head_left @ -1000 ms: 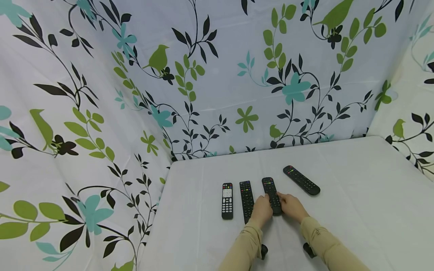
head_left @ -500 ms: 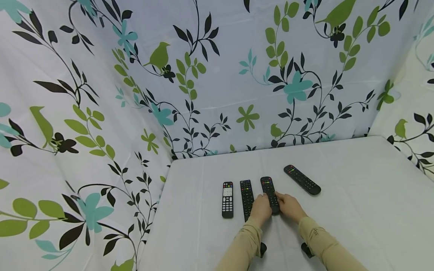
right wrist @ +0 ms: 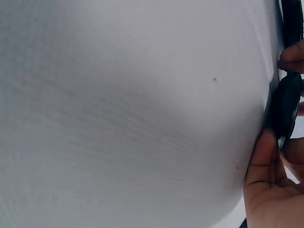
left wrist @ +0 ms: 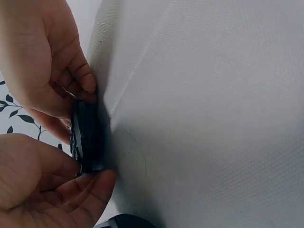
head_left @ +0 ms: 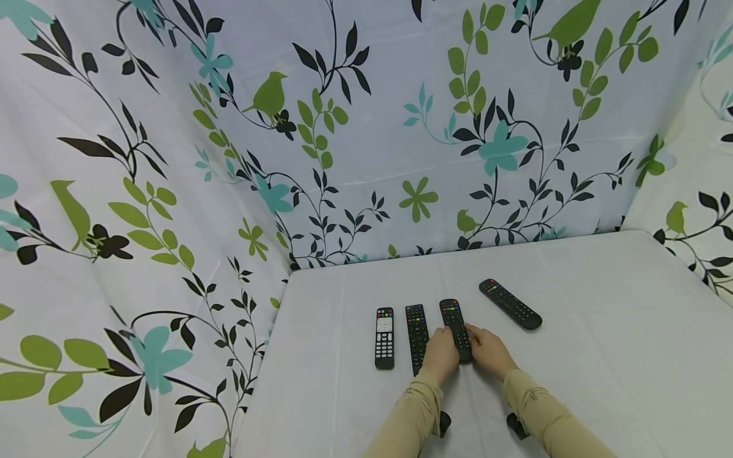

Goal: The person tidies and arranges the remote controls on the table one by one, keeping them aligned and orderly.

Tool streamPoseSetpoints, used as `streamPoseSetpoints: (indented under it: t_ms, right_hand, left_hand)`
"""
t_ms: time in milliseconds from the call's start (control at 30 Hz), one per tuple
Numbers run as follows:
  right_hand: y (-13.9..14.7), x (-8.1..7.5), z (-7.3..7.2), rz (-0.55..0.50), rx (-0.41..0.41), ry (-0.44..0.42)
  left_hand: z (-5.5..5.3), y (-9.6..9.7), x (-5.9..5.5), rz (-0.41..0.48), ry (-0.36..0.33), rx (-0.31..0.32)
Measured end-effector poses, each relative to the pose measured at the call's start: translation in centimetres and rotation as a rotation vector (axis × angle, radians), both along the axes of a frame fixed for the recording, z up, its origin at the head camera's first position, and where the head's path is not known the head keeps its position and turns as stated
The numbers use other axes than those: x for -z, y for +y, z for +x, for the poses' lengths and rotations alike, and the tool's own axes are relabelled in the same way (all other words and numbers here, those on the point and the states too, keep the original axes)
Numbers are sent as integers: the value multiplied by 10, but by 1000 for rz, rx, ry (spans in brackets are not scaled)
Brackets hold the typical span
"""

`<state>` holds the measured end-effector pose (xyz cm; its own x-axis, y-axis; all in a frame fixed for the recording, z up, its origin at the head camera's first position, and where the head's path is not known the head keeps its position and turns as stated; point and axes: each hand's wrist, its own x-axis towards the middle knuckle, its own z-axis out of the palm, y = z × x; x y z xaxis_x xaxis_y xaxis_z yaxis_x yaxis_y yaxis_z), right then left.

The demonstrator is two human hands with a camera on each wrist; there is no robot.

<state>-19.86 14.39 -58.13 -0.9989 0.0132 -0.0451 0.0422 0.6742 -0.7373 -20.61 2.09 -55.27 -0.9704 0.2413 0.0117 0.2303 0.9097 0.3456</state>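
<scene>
The white surface [head_left: 338, 407] is wide and flat, so it seems best to work low and close to it. The left hand [head_left: 441, 352] and right hand [head_left: 488, 348] are on the two sides of one remote [head_left: 455, 321], and the fingers [left wrist: 102, 187] of both pinch its edges. To do this well, both hands should hold softly and turn it together, so it does not twist. The left hand hides part of the next remote [head_left: 417, 334], so it should take care not to bump that one. The held remote is between that one and the slanted remote [head_left: 510, 304]. It is long and black with round ends, and its far end leans a bit left. I cannot tell if it touches the surface. Its buttons [head_left: 450, 309] are tiny, and a few are coloured.
</scene>
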Motion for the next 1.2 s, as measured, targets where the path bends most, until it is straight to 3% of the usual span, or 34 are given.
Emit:
streamPoseSetpoints:
  t_ms: [267,567,767,867,1033,1200]
  right_hand:
    - [-2,4,-1,-39,36,-48]
    - [11,-7,6,-31,11,-66]
    - [33,-17,10,-170,-36,-76]
    - [46,-21,12,-222,-55,-91]
    - [69,-31,11,-197,-81,-74]
    - [93,-46,2,-153,-80,-26]
  left_hand:
    - [2,0,-4,40,14,-11]
    - [9,5,-11,59,19,-59]
    - [16,22,-26,110,61,26]
    - [20,34,-33,157,50,75]
    - [25,55,-37,283,-40,114]
    - [21,78,-33,484,-158,75]
